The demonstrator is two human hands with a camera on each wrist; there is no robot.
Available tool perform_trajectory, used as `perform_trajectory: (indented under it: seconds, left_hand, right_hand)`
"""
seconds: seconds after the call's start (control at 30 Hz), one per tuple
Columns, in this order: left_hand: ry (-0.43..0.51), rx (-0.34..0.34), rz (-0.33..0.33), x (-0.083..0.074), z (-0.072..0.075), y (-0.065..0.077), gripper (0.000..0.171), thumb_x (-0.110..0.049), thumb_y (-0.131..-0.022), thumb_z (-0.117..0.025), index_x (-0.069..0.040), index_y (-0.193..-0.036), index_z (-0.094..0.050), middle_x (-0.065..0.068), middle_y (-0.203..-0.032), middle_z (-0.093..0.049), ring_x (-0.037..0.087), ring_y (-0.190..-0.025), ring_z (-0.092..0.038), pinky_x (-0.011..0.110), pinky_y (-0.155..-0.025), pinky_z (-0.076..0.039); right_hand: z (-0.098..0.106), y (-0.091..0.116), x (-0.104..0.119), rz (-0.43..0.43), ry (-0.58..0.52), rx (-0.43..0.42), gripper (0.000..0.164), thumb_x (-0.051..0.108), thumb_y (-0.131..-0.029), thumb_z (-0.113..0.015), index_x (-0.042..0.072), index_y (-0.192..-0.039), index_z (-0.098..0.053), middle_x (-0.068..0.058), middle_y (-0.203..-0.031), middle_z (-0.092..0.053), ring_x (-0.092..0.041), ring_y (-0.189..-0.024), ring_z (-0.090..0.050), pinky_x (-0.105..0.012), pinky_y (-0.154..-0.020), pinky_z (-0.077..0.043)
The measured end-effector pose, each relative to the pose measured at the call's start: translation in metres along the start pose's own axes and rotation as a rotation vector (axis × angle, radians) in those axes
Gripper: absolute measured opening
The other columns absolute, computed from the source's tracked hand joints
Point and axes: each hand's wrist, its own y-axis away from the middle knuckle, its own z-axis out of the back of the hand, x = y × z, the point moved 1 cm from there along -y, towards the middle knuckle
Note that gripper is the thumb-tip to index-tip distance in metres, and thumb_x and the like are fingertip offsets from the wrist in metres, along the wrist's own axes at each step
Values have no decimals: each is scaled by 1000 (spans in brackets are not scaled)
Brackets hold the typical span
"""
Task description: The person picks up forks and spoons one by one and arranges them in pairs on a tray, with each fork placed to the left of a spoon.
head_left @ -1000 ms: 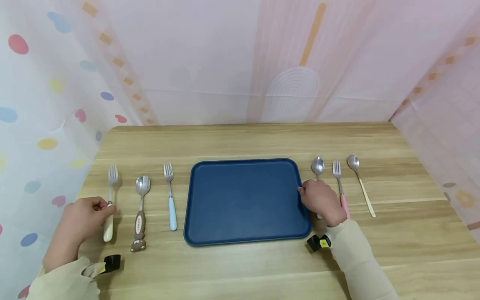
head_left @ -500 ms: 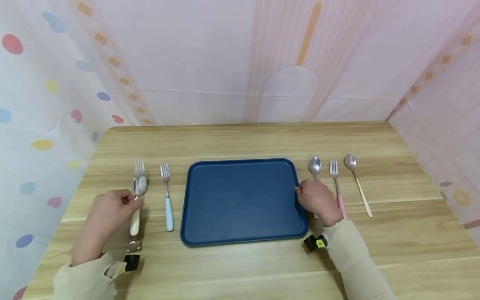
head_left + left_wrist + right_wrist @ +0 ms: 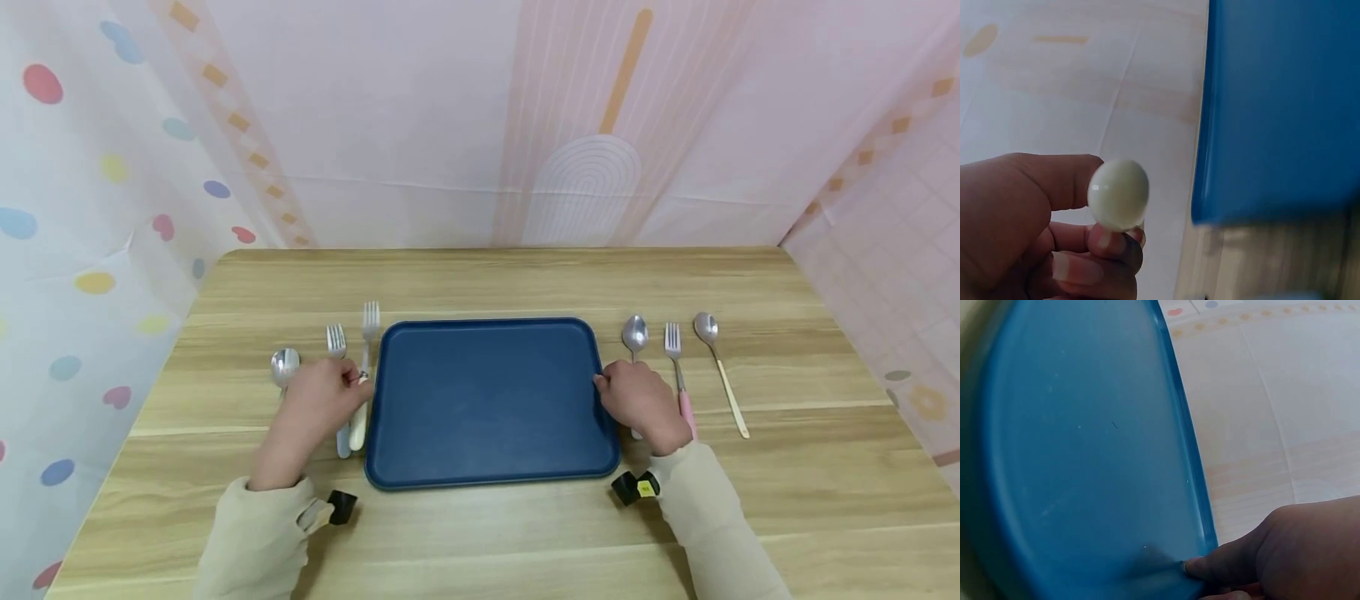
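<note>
My left hand [image 3: 318,400] pinches a fork with a cream handle [image 3: 358,425] between thumb and fingers, just left of the blue tray [image 3: 487,404]. Tines up, this fork stands alongside the tray's left rim. In the left wrist view, the rounded end of the fork's handle [image 3: 1119,195] faces the camera. Partly behind the left hand lie a blue-handled fork [image 3: 336,340] and a spoon [image 3: 285,365], whose handle is hidden. My right hand [image 3: 641,404] grips the tray's right rim; the right wrist view shows its thumb [image 3: 1216,564] over the edge.
Right of the tray lie a spoon [image 3: 634,333] partly covered by the right hand, a pink-handled fork [image 3: 672,340] and a slim spoon with a cream handle [image 3: 727,392]. A patterned curtain [image 3: 420,125] hangs behind the wooden table [image 3: 480,542].
The left hand has carried the cream-handled fork rightward from the far left, over the spoon and past the blue-handled fork, to the tray's left side. The right hand stays at the tray's rim.
</note>
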Motion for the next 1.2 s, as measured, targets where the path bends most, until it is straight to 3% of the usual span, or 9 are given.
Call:
perform_trajectory:
  seconds: [0.4,0.6,1.2]
  left_hand:
    - [5,64,-12,-27,-29,-5,30,-11,-74,-55,-12,-50,-36,-5,-47,-26,11,-41,-28,24,-42,-22]
    - [-19,135,62,-30,-41,-4,35,-13,-77,-56,-13,-48,-36,-5,-46,-27,11,-39,-29,23,-39,-23]
    - [-55,180,141,-31,-48,-3,35,-16,-76,-57,-14,-48,-38,-3,-48,-27,16,-43,-36,26,-38,-27]
  right_hand:
    - [0,1,1,-5,-2,-1,31,25,-95,-45,10,-73,-61,-6,-58,-49,-20,-53,-48,-32,-46,-39]
    - [-1,3,2,-3,-1,-5,30,25,-95,-46,10,-74,-61,-6,-58,-49,-20,-53,-48,-32,-46,-39]
    - [1,2,2,-3,13,2,29,26,-95,-46,10,-76,-62,-6,-59,-48,-20,-54,-48,-32,-46,-39]
